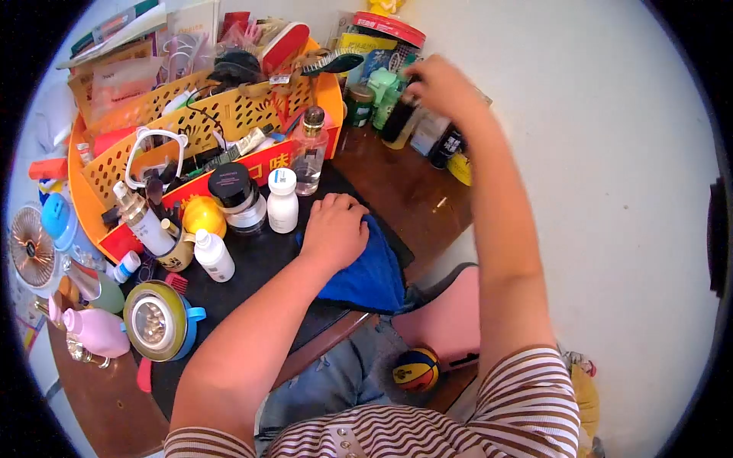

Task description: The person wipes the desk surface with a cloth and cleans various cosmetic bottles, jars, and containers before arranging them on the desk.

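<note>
My left hand (336, 229) rests palm down on a folded blue cloth (370, 267) on the black desk mat, its fingers lying over the cloth's upper edge. A white pill-type bottle (282, 202) stands just left of it, and a clear bottle with a dark round cap (309, 153) is behind. My right hand (437, 90) reaches to the far right of the desk, its fingers closed around the top of a black bottle (398, 120). Beside that bottle are a green bottle (385, 107), a dark green jar (359, 105) and a black-labelled container (447, 146).
A yellow perforated basket (336, 95) full of small items stands at the back left. In front are a black-lidded jar (238, 198), white bottle (214, 256), round green container (156, 320) and pink bottle (95, 332). A white wall (611, 191) borders the right; a small ball (416, 369) lies below.
</note>
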`<act>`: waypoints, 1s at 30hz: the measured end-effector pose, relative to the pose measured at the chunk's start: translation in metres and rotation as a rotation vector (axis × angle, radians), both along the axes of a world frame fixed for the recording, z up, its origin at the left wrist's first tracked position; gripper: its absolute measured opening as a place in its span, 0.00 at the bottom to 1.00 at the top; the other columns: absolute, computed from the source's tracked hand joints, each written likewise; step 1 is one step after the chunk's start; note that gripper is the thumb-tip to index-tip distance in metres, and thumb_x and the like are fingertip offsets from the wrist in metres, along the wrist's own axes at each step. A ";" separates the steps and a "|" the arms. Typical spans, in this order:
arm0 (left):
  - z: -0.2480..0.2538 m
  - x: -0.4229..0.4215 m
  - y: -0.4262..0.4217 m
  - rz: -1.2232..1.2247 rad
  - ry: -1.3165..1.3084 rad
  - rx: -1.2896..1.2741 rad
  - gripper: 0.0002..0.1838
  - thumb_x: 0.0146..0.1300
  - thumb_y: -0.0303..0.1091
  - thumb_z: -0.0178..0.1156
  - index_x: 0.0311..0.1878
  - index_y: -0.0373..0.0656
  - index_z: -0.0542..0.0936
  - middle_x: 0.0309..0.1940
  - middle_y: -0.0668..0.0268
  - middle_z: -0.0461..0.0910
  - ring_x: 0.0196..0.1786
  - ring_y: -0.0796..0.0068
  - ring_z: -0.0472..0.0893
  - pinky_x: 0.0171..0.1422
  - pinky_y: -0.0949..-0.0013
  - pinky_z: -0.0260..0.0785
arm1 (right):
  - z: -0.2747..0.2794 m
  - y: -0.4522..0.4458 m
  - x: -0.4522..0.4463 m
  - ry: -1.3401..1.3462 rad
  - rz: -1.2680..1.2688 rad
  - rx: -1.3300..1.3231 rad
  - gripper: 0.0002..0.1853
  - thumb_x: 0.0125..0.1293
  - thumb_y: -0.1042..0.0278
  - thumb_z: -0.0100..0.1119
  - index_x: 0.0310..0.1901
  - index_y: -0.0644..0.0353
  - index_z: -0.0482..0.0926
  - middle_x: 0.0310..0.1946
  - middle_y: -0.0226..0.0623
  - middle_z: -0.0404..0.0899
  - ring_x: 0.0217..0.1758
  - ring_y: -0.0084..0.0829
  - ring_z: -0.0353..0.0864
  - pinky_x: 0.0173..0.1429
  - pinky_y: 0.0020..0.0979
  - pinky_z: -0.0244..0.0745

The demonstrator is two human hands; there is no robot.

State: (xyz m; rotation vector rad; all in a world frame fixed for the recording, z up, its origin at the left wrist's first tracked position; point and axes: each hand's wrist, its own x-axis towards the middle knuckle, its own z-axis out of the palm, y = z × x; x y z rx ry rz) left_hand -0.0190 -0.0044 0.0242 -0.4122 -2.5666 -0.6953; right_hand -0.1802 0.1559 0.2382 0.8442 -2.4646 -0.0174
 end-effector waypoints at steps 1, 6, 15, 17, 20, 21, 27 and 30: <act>-0.001 0.000 0.000 -0.004 0.002 -0.005 0.14 0.62 0.36 0.62 0.49 0.45 0.86 0.51 0.62 0.81 0.61 0.58 0.75 0.65 0.55 0.66 | -0.022 -0.013 0.005 -0.060 -0.013 -0.038 0.19 0.59 0.61 0.69 0.52 0.56 0.85 0.51 0.50 0.78 0.57 0.50 0.79 0.62 0.43 0.75; -0.003 -0.001 -0.002 -0.014 -0.002 -0.003 0.14 0.62 0.36 0.62 0.49 0.45 0.86 0.51 0.61 0.82 0.61 0.57 0.75 0.67 0.55 0.65 | -0.083 -0.055 0.043 -0.187 0.140 -0.211 0.21 0.62 0.60 0.67 0.57 0.53 0.81 0.54 0.48 0.76 0.60 0.51 0.77 0.63 0.43 0.75; 0.000 0.000 -0.002 -0.010 -0.009 0.003 0.14 0.62 0.36 0.62 0.49 0.45 0.86 0.51 0.61 0.81 0.61 0.56 0.75 0.68 0.55 0.65 | -0.142 0.004 0.025 -0.122 0.018 -0.939 0.29 0.64 0.60 0.67 0.61 0.68 0.71 0.55 0.56 0.75 0.56 0.52 0.79 0.60 0.46 0.74; 0.002 0.000 -0.002 -0.006 -0.024 -0.001 0.14 0.62 0.36 0.62 0.49 0.45 0.86 0.51 0.61 0.81 0.61 0.56 0.75 0.68 0.55 0.65 | -0.178 0.054 -0.012 0.075 -0.204 -0.939 0.30 0.63 0.62 0.67 0.60 0.71 0.70 0.53 0.60 0.76 0.53 0.55 0.80 0.61 0.48 0.74; 0.000 -0.001 0.001 -0.007 -0.021 -0.003 0.14 0.62 0.36 0.62 0.49 0.45 0.86 0.52 0.61 0.81 0.61 0.56 0.75 0.68 0.55 0.65 | -0.210 0.108 -0.048 0.132 -0.485 -0.802 0.30 0.61 0.63 0.69 0.59 0.74 0.70 0.52 0.63 0.77 0.51 0.58 0.81 0.60 0.49 0.75; 0.000 -0.001 0.001 0.001 -0.005 -0.003 0.14 0.62 0.36 0.62 0.49 0.45 0.86 0.52 0.61 0.81 0.61 0.56 0.75 0.68 0.55 0.65 | -0.211 0.113 -0.052 0.087 -0.568 -0.742 0.31 0.60 0.63 0.70 0.58 0.75 0.70 0.52 0.64 0.78 0.50 0.59 0.82 0.60 0.50 0.75; 0.003 0.000 0.000 -0.014 -0.030 0.001 0.14 0.63 0.37 0.62 0.50 0.45 0.85 0.52 0.61 0.81 0.61 0.56 0.75 0.68 0.55 0.65 | -0.213 0.094 -0.080 -0.175 -0.595 -0.752 0.28 0.61 0.60 0.71 0.52 0.74 0.73 0.49 0.63 0.81 0.55 0.60 0.81 0.61 0.49 0.76; 0.002 -0.001 0.000 -0.010 -0.021 -0.012 0.14 0.63 0.36 0.62 0.50 0.45 0.85 0.52 0.62 0.81 0.61 0.57 0.75 0.68 0.55 0.65 | -0.210 0.079 -0.096 -0.153 -0.581 -0.725 0.26 0.61 0.58 0.72 0.49 0.73 0.75 0.49 0.61 0.81 0.55 0.60 0.81 0.59 0.48 0.77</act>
